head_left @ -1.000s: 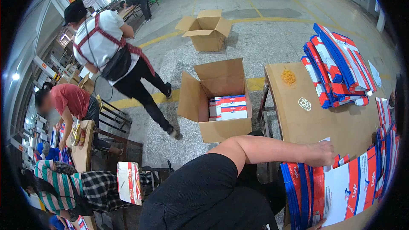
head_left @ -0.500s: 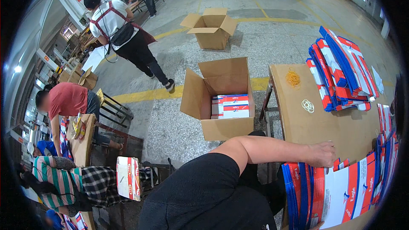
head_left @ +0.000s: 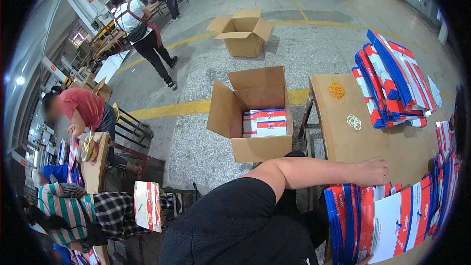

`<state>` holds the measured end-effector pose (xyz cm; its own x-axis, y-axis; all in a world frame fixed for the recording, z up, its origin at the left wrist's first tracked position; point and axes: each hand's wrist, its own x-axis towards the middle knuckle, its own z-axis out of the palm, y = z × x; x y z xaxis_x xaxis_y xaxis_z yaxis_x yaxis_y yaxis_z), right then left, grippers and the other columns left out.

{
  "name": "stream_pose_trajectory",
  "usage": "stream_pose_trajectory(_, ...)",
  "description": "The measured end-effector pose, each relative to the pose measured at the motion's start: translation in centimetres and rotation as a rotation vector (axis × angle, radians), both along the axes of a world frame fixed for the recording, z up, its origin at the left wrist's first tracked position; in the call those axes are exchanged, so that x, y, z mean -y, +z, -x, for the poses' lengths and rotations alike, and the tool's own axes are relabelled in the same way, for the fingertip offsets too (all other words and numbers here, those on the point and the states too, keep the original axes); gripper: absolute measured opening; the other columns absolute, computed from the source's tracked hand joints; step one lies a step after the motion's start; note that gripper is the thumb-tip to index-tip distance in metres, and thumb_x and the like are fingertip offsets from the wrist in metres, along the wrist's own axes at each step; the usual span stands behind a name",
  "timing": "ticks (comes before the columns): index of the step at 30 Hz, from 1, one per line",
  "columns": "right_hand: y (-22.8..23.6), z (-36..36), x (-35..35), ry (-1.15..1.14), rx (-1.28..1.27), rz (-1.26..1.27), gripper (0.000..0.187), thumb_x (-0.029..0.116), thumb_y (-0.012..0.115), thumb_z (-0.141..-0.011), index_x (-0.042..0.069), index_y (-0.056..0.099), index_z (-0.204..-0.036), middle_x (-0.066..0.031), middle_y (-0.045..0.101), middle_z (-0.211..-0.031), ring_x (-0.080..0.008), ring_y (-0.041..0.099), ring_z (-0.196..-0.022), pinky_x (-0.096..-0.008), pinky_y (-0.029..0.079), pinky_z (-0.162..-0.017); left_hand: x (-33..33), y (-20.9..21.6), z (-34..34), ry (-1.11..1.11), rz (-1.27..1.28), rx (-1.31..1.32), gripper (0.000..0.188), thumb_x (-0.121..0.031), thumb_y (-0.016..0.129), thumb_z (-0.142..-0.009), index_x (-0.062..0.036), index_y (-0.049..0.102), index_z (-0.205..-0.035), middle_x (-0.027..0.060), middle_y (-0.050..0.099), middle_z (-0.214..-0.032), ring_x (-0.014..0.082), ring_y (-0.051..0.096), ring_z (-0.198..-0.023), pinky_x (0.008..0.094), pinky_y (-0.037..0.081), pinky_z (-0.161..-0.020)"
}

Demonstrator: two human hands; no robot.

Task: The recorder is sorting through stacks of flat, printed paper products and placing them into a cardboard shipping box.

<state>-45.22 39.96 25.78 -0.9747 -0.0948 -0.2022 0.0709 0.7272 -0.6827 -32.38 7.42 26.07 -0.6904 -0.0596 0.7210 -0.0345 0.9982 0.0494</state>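
Note:
My left hand (head_left: 372, 172) reaches across to the table, its fingers curled at the upper edge of a row of folded-flat printed cartons (head_left: 390, 223) in white, red and blue. Whatever lies inside those fingers is hidden. At the bottom edge of the picture, only a fingertip of my right hand (head_left: 367, 260) shows, closed over the lower edge of the front carton. The rest of that hand is out of sight. The cartons stand on edge, packed side by side, and more of them lean at the far right.
The brown tabletop (head_left: 348, 142) holds orange rubber bands (head_left: 336, 90), pale rubber bands (head_left: 354, 122) and a tall carton stack (head_left: 392, 81). An open cardboard box (head_left: 262, 149) with printed packs stands beside the table; another box (head_left: 243, 44) stands beyond. Co-workers are at the left.
My left hand has shifted very slightly, staying at the cartons' upper edge. The person in the white shirt has walked farther off, and the person in red has drawn an arm back.

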Motion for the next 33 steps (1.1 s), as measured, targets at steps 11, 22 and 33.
stream_pose_trajectory(11, -5.7, 3.1, 1.2, -0.089, 0.541, 0.800, 0.055, 0.037, 0.049, -0.099, -0.009, 0.051, -0.130, -0.0240, 0.061, -0.117, -0.0290, 0.060, -0.098, -0.0369, 0.050, -0.088, -0.7, -1.0, -1.0, 0.004, -0.241, -0.015, 0.022, -0.015, 0.060, -0.075, -0.0047, 0.062, -0.094, 0.0142, 0.057, -0.100, 0.0304, 0.055, -0.099, 0.0415, 0.046, -0.087)
stream_pose_trajectory(22, -3.4, 1.6, 1.2, 0.120, -0.155, 0.284, 0.041, 0.035, 0.058, -0.094, -0.002, 0.065, -0.109, -0.0169, 0.068, -0.091, -0.0253, 0.062, -0.083, -0.0389, 0.049, -0.077, 0.2, -3.3, -4.7, -0.011, -1.051, 0.257, 0.057, -0.028, 0.067, -0.089, 0.0009, 0.047, -0.133, 0.0227, 0.049, -0.133, 0.0338, 0.048, -0.125, 0.0393, 0.038, -0.106)
stream_pose_trajectory(33, -4.2, 2.3, 0.0, -0.046, -0.019, 0.689, 0.027, 0.023, 0.057, -0.095, 0.000, 0.064, -0.108, -0.0108, 0.068, -0.094, -0.0131, 0.061, -0.082, -0.0300, 0.050, -0.072, -1.6, -5.4, -2.9, -0.069, -1.109, 0.312, 0.049, -0.018, 0.070, -0.086, -0.0045, 0.055, -0.131, 0.0245, 0.040, -0.143, 0.0314, 0.043, -0.132, 0.0406, 0.038, -0.107)
